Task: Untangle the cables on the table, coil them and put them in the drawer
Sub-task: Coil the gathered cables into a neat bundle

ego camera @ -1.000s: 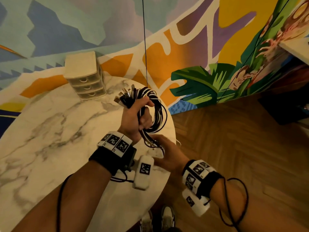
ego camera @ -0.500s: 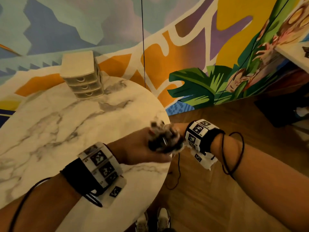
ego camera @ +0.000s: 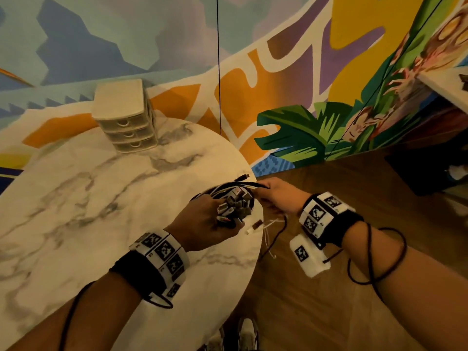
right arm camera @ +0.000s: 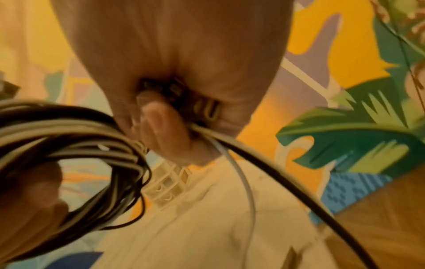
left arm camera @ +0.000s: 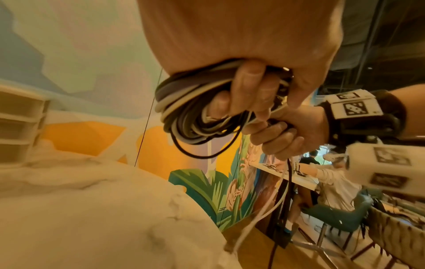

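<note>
Marble-patterned and round, the bench (ego camera: 76, 211) fills the lower left of the head view, white with grey veins. At its far edge, upper left of centre, stands a small cream drawer unit (ego camera: 124, 115) with three shut drawers, each with a loop handle.

Over the bench's right edge, near the middle of the frame, is the bundle of cables (ego camera: 234, 198): black, grey and white strands wound into a rough coil, with a cluster of metal plugs sticking up at its top. The left wrist view shows the coil as many loops lying side by side, one thin black loop sagging below the rest. A few loose ends, white and black, hang down past the bench edge toward the wooden floor (ego camera: 354, 300).

The left hand (ego camera: 202, 224) grips the coil, fingers curled through its loops. Just right of it, the right hand (ego camera: 277, 196) is closed on strands and plugs leaving the coil.
</note>
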The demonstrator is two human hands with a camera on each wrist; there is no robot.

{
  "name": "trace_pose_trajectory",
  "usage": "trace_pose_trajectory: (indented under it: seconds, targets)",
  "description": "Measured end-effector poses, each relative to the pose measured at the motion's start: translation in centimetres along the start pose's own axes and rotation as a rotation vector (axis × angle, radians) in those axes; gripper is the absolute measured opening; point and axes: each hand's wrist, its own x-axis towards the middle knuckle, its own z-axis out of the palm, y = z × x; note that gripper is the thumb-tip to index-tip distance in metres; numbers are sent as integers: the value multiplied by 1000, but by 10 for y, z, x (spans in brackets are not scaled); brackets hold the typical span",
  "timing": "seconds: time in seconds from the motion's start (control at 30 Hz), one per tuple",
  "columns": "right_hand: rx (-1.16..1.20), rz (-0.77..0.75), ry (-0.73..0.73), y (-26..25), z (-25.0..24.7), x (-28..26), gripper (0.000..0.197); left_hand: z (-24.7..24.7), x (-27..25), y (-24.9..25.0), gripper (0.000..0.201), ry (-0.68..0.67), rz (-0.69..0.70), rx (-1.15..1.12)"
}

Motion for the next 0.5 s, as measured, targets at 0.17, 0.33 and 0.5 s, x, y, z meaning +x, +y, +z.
trace_pose_trajectory:
  seconds: [0.17, 0.33, 0.5]
  targets:
    - [459, 3, 239, -2, 30, 4, 35, 7, 14, 2, 14, 154, -189, -161]
    - [646, -49, 408, -15, 46, 7, 39, 14, 29, 10, 21, 388, -421, -503]
    - [538, -127, 494, -15, 54, 16, 38, 16, 34, 19, 27, 491, -510, -632]
